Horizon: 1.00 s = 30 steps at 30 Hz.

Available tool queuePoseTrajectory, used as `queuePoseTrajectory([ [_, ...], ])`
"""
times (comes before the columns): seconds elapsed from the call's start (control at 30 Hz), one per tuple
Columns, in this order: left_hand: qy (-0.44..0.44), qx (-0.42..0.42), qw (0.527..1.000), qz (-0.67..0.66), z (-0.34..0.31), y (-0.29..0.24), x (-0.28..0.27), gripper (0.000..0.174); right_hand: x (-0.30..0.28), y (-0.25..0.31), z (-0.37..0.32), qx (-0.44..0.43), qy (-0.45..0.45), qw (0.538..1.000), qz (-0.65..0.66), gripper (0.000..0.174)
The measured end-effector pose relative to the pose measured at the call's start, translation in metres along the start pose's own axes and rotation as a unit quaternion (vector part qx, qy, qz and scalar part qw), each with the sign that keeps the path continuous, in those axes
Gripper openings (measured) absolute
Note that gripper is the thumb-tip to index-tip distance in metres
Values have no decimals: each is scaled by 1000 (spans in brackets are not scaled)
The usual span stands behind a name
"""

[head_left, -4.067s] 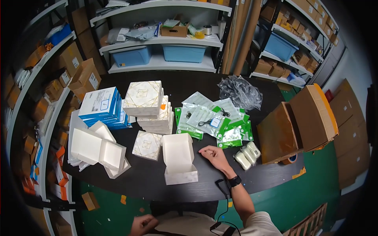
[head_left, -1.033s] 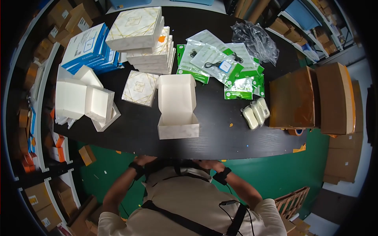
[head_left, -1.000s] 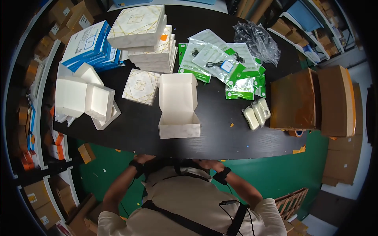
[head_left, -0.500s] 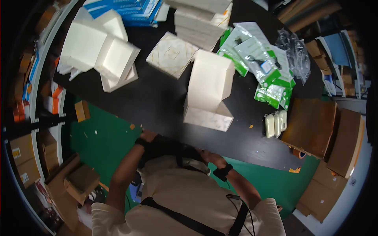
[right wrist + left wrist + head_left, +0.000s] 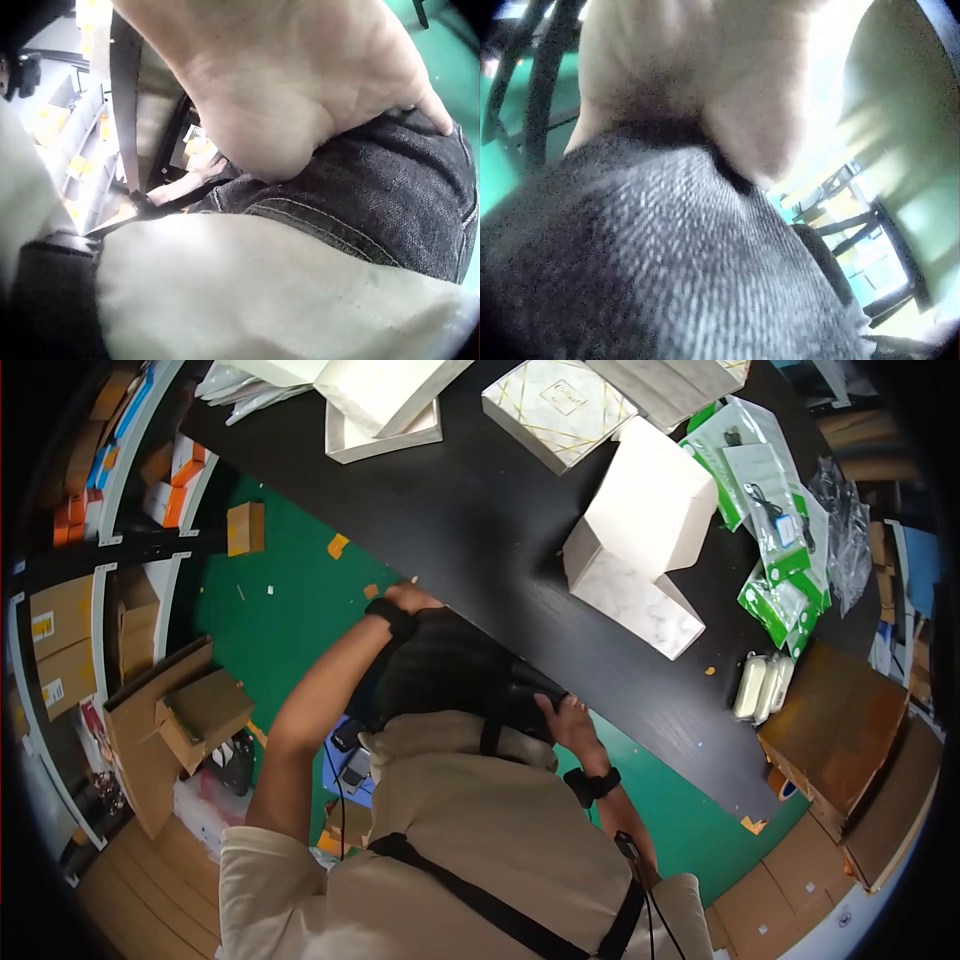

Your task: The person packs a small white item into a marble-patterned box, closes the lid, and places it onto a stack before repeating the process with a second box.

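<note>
The biggest thing we see is our black table (image 5: 470, 510), and its edge runs right past our knees. Next come our dark trousers (image 5: 435, 665), and both our hands rest on them. This looks to us like a time to rest, so to do it well we should let our arms go soft, lay our hands lightly and not tug at the cloth. We should mind the table edge too, as a quick lift could bump our fingers.

The trousers lie right under our two hands. The white box (image 5: 640, 520), with its lid up, stands on the table out past our right hand, and neither hand touches it. Our right hand (image 5: 572, 725) lies loose, with one finger straight out, and grips nothing. Our left hand (image 5: 410, 598) looks loose too and holds nothing that we can see, but its fingertips are hard to make out. Smallest of all, a tiny orange scrap (image 5: 711, 671) lies near the white box.
</note>
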<state>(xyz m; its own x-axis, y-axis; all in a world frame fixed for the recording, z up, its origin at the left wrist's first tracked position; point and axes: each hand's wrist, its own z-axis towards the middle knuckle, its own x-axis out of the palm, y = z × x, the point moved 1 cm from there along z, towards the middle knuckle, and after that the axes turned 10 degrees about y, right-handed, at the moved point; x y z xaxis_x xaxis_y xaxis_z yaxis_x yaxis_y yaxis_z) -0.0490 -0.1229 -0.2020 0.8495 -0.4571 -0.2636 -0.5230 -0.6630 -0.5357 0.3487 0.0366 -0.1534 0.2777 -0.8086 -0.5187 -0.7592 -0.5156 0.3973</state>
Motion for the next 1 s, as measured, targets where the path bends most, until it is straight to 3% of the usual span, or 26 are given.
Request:
queuePoseTrajectory([
  [0.13, -1, -24, 1000, -2, 11, -34, 19, 62, -21, 13, -6, 27, -8, 994, 102, 77],
  [0.27, 4, -27, 1000, 15, 33, -53, 9, 62, -11, 17, -15, -6, -113, 989, 98, 78],
  [0.37, 2, -27, 1000, 13, 25, -37, -1, 63, -30, 40, -26, -31, -216, 969, 113, 50],
  [0.4, 0, -20, 1000, 17, 31, -38, -10, 63, -37, 50, -21, -25, -227, 967, 114, 50],
  [0.43, 4, -17, 1000, 15, 33, -39, -11, 63, -42, 49, -21, 15, -169, 962, 216, 54],
  [0.5, 16, -8, 1000, 12, 37, -35, -20, 63, -45, 47, -27, 97, -52, 904, 413, 65],
  [0.53, 21, 2, 1000, 12, 39, -33, -28, 63, -35, 38, -22, 107, -64, 902, 413, 65],
  [0.6, 34, 32, 999, 16, 41, -31, -33, 63, 3, 4, 0, 18, -210, 940, 269, 49],
  [0.73, 76, 87, 993, 33, 40, -20, -39, 63, 25, -20, 38, 42, -209, 976, 51, 32],
  [0.83, 110, 105, 987, 51, 45, -12, -51, 63, 14, -7, 39, 102, -221, 966, 92, 32],
  [0.9, 127, 110, 984, 61, 40, -7, -51, 63, 6, 7, 27, -19, -247, 965, -84, 31],
  [1.0, 154, 111, 979, 75, 39, -4, -52, 63, 14, 8, 33, 34, -298, 952, 53, 29],
])
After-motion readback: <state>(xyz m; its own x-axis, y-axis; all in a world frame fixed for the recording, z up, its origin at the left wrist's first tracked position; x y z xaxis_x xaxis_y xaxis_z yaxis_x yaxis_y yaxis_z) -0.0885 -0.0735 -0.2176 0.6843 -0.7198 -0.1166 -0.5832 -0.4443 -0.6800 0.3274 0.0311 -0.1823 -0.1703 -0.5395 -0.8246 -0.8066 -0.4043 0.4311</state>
